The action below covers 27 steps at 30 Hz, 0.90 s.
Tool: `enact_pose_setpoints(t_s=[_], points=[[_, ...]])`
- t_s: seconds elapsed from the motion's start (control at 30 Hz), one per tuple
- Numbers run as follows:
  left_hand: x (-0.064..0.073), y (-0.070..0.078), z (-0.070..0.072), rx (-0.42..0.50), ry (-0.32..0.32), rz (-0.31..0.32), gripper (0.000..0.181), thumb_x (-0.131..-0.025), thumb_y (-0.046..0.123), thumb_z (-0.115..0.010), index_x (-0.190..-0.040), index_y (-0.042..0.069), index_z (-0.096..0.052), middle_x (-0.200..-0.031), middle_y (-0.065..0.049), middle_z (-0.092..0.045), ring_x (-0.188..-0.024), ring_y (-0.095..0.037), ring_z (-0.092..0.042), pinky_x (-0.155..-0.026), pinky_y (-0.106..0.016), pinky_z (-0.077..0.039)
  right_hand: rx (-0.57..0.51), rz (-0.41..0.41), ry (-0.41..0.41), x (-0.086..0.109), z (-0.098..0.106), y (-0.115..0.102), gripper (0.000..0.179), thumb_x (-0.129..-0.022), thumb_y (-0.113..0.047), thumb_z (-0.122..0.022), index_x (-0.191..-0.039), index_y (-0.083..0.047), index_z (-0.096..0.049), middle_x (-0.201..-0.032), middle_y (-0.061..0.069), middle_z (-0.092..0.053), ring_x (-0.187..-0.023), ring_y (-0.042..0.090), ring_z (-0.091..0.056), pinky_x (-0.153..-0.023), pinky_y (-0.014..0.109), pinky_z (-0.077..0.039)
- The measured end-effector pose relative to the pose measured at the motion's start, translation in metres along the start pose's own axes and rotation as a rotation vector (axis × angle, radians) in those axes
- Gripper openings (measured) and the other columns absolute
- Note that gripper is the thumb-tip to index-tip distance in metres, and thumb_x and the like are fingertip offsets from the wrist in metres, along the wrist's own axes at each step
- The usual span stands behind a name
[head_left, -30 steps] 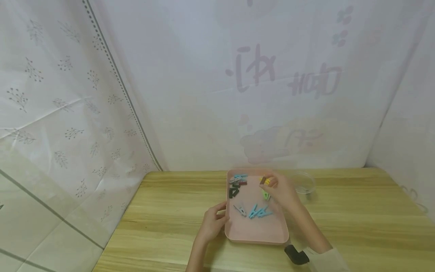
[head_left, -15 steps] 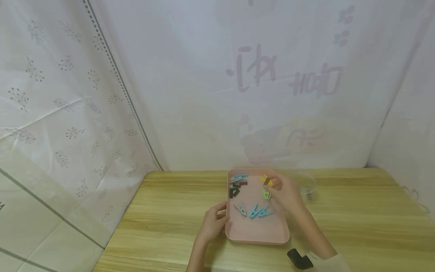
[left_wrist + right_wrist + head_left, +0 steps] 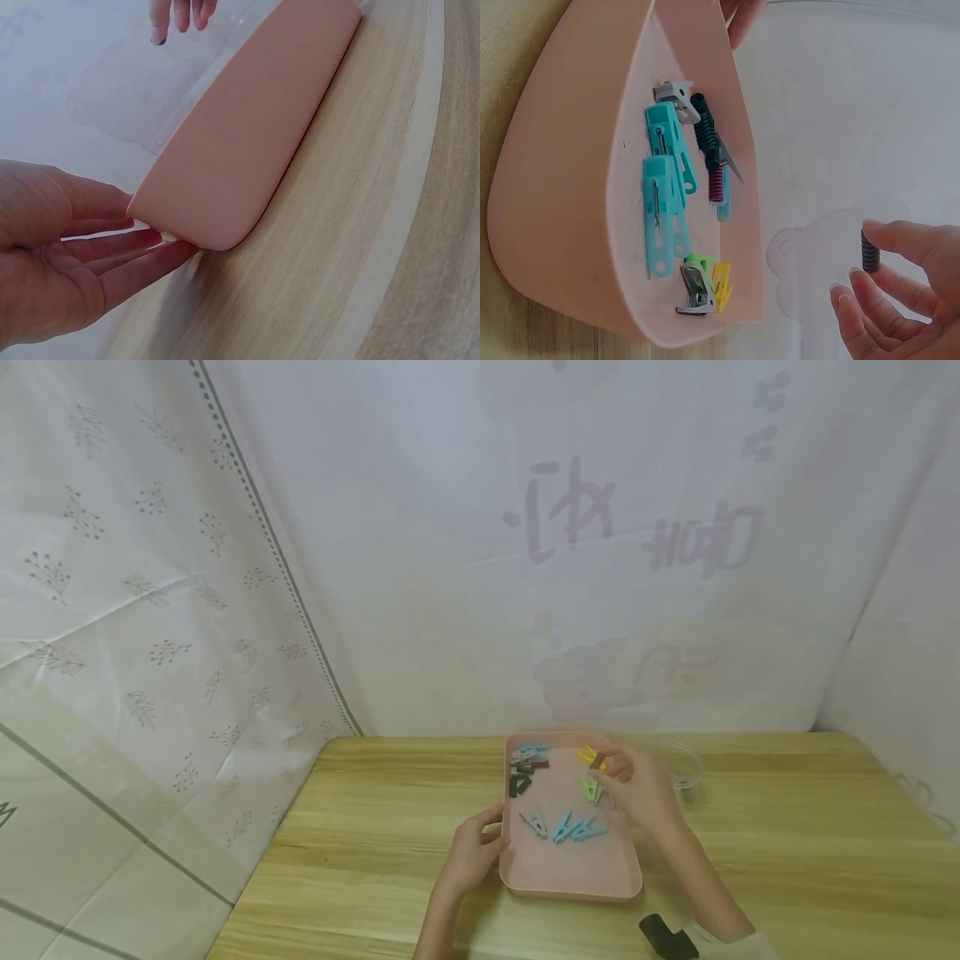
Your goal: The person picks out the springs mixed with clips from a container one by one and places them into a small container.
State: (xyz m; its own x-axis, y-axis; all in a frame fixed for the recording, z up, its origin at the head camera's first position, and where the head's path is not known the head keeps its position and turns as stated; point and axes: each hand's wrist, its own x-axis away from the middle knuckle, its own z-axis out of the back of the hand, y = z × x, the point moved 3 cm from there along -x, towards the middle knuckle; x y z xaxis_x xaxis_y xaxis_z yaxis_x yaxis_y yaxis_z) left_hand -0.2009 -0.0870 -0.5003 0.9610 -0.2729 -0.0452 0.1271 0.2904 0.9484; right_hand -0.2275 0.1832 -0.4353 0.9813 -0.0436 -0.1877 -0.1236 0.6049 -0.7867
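Note:
My right hand [image 3: 641, 789] pinches a small dark ribbed cylinder [image 3: 870, 251] between thumb and forefinger, above the far right part of a pink tray [image 3: 566, 878]. Thumb and fingers of my left hand [image 3: 471, 856] hold the tray's left wall, as the left wrist view also shows. Inside the tray, a grey clothespin [image 3: 534, 823] and blue clothespins [image 3: 576, 828] lie mid-tray. Green [image 3: 588, 789] and yellow [image 3: 587, 755] clothespins sit beneath the right hand. More dark ribbed cylinders [image 3: 520, 783] and a dark red one [image 3: 716, 184] are at the far left.
A clear round container [image 3: 686, 767] stands on the wooden table [image 3: 375, 852], right of the tray. The black strap piece [image 3: 667, 937] is by the right sleeve. A printed white curtain [image 3: 420, 568] hangs behind the table's far edge.
My right hand has shifted slightly to the right with the dark ribbed cylinder still pinched. The left hand keeps its hold on the tray, and the clothespins lie as before.

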Motion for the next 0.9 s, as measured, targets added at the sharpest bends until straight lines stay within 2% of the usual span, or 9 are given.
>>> enact_pose_setpoints(t_s=[0.2, 0.4, 0.57, 0.73, 0.9], points=[[0.0, 0.0, 0.0, 0.005, 0.001, 0.002, 0.048, -0.098, -0.008, -0.062, -0.145, -0.015, -0.052, -0.139, -0.037, -0.058, -0.117, -0.057, -0.066, -0.094, -0.056, -0.063, 0.033, -0.024, 0.005, 0.002, 0.003, 0.002, 0.043, -0.099, -0.023, -0.076, -0.134, -0.001, -0.066, -0.108, 0.022, -0.074, -0.095, 0.035, -0.072, -0.07, 0.04, -0.064], [0.001, 0.0, 0.0, 0.016, 0.001, -0.004, 0.049, -0.098, -0.008, -0.062, -0.145, -0.015, -0.052, -0.139, -0.038, -0.058, -0.117, -0.058, -0.066, -0.093, -0.055, -0.063, 0.03, -0.023, 0.014, 0.002, 0.007, 0.005, 0.042, -0.099, -0.023, -0.076, -0.132, 0.002, -0.065, -0.109, 0.025, -0.073, -0.095, 0.038, -0.072, -0.073, 0.044, -0.065], [0.001, 0.001, 0.0, 0.034, -0.001, -0.006, 0.049, -0.098, -0.008, -0.062, -0.145, -0.015, -0.052, -0.139, -0.038, -0.058, -0.117, -0.058, -0.066, -0.092, -0.053, -0.064, 0.033, -0.027, 0.017, 0.005, 0.011, 0.007, 0.046, -0.098, -0.022, -0.077, -0.134, 0.003, -0.064, -0.107, 0.024, -0.074, -0.094, 0.036, -0.072, -0.072, 0.043, -0.064], [0.001, 0.0, -0.001, 0.037, -0.003, -0.014, 0.048, -0.097, -0.009, -0.061, -0.145, -0.015, -0.052, -0.138, -0.038, -0.058, -0.118, -0.058, -0.065, -0.092, -0.053, -0.064, 0.041, -0.032, 0.019, 0.007, 0.016, 0.008, 0.049, -0.099, -0.026, -0.076, -0.135, 0.004, -0.062, -0.108, 0.024, -0.073, -0.096, 0.039, -0.071, -0.076, 0.049, -0.064], [0.0, 0.0, -0.001, 0.015, 0.003, -0.006, 0.048, -0.098, -0.008, -0.061, -0.144, -0.015, -0.053, -0.139, -0.038, -0.058, -0.117, -0.058, -0.065, -0.093, -0.053, -0.064, 0.051, 0.0, 0.063, 0.009, 0.022, 0.009, 0.046, -0.097, -0.023, -0.078, -0.131, 0.005, -0.064, -0.101, 0.023, -0.074, -0.091, 0.039, -0.073, -0.075, 0.049, -0.065]])
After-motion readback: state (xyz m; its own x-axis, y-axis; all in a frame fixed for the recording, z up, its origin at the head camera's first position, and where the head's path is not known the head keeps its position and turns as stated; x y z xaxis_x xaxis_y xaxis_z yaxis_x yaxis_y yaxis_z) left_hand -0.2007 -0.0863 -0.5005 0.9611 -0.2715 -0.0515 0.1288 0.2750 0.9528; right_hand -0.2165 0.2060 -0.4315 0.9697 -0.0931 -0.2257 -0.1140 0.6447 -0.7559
